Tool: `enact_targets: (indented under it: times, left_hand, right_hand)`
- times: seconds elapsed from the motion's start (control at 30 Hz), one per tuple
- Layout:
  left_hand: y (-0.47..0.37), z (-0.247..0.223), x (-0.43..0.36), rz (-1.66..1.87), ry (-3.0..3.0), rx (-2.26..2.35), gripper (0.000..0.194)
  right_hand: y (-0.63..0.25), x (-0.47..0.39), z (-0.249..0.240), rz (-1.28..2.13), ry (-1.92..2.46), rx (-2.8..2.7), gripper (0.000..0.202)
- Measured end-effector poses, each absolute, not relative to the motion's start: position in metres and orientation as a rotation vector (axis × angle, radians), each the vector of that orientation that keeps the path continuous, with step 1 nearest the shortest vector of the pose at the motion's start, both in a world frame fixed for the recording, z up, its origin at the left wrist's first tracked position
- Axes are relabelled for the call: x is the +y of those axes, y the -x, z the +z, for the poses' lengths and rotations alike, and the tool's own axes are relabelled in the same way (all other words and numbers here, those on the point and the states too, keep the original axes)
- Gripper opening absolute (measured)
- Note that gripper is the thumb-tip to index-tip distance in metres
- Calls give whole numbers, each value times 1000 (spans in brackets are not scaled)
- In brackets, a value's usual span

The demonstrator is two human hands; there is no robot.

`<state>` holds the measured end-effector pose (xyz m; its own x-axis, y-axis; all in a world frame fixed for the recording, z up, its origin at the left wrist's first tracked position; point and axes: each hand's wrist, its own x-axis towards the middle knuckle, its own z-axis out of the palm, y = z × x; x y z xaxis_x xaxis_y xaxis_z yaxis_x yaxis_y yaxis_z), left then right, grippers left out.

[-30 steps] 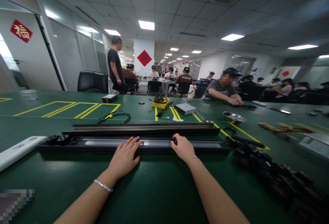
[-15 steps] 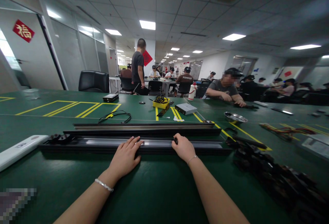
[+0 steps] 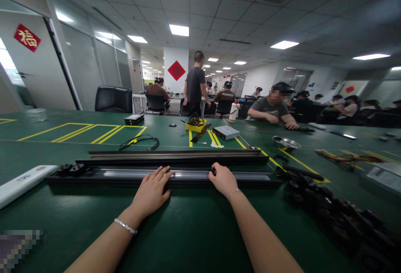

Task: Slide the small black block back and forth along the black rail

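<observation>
A long black channel with a shiny strip down its middle [image 3: 125, 174] lies crosswise in front of me on the green table [image 3: 194, 231]. My left hand [image 3: 152, 191] rests across its near edge, fingers stretched out and lying on the strip. Farther right, my right hand [image 3: 224, 179] is closed in a pinch on a small black piece [image 3: 214, 171] at the strip; most of that piece is hidden by my fingers. Just behind lies a second long black channel [image 3: 175, 154]. Small black parts [image 3: 70, 169] sit at the left end of the nearer channel.
A white elongated case [image 3: 26, 185] lies at left, a heap of black parts [image 3: 335, 214] at right. Beyond are a black cable [image 3: 150, 141], a yellow box [image 3: 196, 126], a grey box [image 3: 225, 132] and a metal bowl [image 3: 285, 142]. A co-worker [image 3: 275, 105] sits across the table.
My hands and both channels hold nearly the same position. In the background, a standing person has walked to the right, past the red wall sign.
</observation>
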<state>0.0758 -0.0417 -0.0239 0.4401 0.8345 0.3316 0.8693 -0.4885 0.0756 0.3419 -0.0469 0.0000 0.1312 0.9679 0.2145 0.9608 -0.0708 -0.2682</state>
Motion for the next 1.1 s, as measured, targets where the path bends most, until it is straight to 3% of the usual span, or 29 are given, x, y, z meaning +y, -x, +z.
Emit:
enact_targets:
  times: [1.1]
  left_hand:
    - [-76, -24, -42, -495, 2550, -1512, 55]
  right_hand:
    - [-341, -48, 0, 14, 2028, -1858, 22]
